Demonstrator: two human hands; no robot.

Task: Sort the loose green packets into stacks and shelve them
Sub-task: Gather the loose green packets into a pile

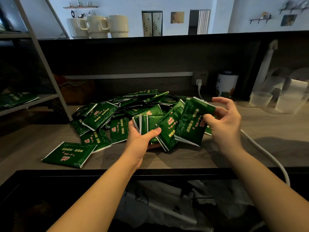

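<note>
A loose heap of green packets with gold and red print lies on the wooden counter. My left hand grips a small fanned stack of packets from below, thumb on top. My right hand pinches another green packet, blurred, held tilted just right of that stack. One packet lies apart at the front left. More green packets lie on a shelf of the metal rack at the left.
A white cable runs from the wall socket across the counter's right side. A white canister and clear plastic cups stand at the back right. Mugs sit on the ledge above. An open dark bin lies below the counter edge.
</note>
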